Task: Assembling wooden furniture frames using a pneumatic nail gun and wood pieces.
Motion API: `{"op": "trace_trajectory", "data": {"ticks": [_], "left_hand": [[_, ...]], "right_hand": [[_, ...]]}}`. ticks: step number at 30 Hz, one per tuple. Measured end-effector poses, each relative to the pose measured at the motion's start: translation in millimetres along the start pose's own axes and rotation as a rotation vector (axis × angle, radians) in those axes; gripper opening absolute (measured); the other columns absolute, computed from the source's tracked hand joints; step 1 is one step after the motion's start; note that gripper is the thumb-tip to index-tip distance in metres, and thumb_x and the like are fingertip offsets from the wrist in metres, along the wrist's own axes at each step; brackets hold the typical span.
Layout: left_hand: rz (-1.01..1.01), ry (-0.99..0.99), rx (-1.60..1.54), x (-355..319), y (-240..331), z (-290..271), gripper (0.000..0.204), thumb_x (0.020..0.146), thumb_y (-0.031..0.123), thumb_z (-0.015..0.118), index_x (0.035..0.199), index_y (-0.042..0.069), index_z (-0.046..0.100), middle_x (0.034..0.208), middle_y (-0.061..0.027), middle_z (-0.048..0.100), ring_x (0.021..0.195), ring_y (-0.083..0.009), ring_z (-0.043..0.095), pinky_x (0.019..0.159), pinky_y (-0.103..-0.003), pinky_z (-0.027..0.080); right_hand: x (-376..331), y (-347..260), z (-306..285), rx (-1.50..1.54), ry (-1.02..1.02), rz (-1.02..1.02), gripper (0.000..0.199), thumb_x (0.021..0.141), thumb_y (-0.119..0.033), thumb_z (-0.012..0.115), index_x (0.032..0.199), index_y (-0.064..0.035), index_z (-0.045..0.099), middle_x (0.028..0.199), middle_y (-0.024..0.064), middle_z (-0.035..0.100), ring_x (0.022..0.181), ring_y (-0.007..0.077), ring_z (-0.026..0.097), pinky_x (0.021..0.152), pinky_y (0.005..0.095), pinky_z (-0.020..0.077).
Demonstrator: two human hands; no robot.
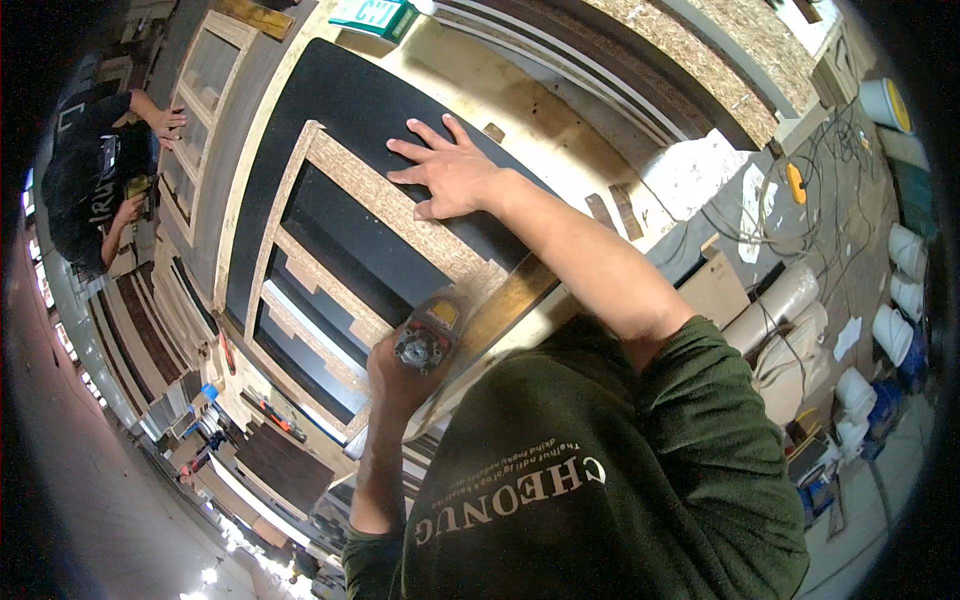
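Head view: the left hand's (393, 378) grip wraps a grey, round-ended power tool (423, 345) at a tan particleboard frame (362, 192).
The right hand (447, 175) spreads wide on the flat black panel (350, 85) under the frame, atop the pale wooden bench (455, 62); white plastic buckets (891, 332) stand rightward.

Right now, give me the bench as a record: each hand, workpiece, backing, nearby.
left hand: gripping a power tool at the near side of the chipboard frame; exact tool type unclear
right hand: fingers spread on the black panel, thumb close to the frame's edge
workpiece: chipboard frame with crosspieces and openings
backing: black panel beneath the frame
nearby: green-and-white box beyond the panel; co-worker, one hand on a pale frame at picture left
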State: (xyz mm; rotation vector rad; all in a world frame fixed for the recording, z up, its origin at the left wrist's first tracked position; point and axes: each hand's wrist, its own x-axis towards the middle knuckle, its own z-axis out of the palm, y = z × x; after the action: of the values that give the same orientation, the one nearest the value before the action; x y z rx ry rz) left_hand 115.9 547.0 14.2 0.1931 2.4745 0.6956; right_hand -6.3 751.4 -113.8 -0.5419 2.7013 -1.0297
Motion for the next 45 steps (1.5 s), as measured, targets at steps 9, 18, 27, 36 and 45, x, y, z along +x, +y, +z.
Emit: {"op": "trace_trajectory", "data": {"ticks": [9,18,27,36,45], "left_hand": [[0.104,-0.057,0.121,2,5,0,0.026,0.074,0.009,0.072,0.097,0.004,0.060,0.090,-0.0112,0.067,0.081,-0.0233,0.066,0.070,-0.033,0.052],[-0.013,-0.165,0.242,9,9,-2,0.035,0.075,0.015,0.073,0.106,0.003,0.061,0.096,-0.0139,0.068,0.089,-0.0267,0.068,0.074,-0.035,0.054],[-0.047,-0.099,0.048,17,30,-4,0.023,0.075,0.013,0.071,0.096,0.006,0.065,0.092,-0.0120,0.069,0.087,-0.0251,0.068,0.075,-0.033,0.054],[-0.193,-0.116,0.041,-44,-21,-29,0.045,0.069,0.039,0.070,0.098,0.005,0.065,0.085,-0.0188,0.067,0.078,-0.0345,0.066,0.071,-0.041,0.054],[-0.284,0.594,0.125,-209,-249,-183,0.027,0.071,0.014,0.075,0.094,0.004,0.066,0.085,-0.0149,0.069,0.074,-0.0207,0.067,0.066,-0.030,0.053]], "right_hand": [[-1,-2,1,0.027,-0.019,-0.016,0.061,0.075,-0.044,0.065,0.132,-0.0249,0.053,0.152,0.0039,0.025,0.144,0.0283,0.009,0.113,0.0570,0.0018],[-1,-2,-3,0.018,-0.029,-0.001,0.061,0.075,-0.043,0.063,0.132,-0.0256,0.052,0.153,0.0040,0.024,0.144,0.0280,0.008,0.113,0.0566,0.0013],[7,0,2,0.029,0.069,-0.052,0.061,0.069,-0.041,0.065,0.128,-0.0268,0.056,0.151,0.0041,0.029,0.143,0.0291,0.012,0.113,0.0582,0.0046],[-6,-21,-8,-0.106,0.106,-0.019,0.068,0.077,-0.056,0.060,0.132,-0.0162,0.052,0.148,0.0049,0.035,0.141,0.0301,0.018,0.114,0.0533,0.0068],[108,-3,18,0.161,0.242,0.123,0.068,0.087,-0.042,0.057,0.143,-0.0113,0.034,0.141,0.0147,0.042,0.133,0.0320,0.036,0.113,0.0458,0.0145]]}}
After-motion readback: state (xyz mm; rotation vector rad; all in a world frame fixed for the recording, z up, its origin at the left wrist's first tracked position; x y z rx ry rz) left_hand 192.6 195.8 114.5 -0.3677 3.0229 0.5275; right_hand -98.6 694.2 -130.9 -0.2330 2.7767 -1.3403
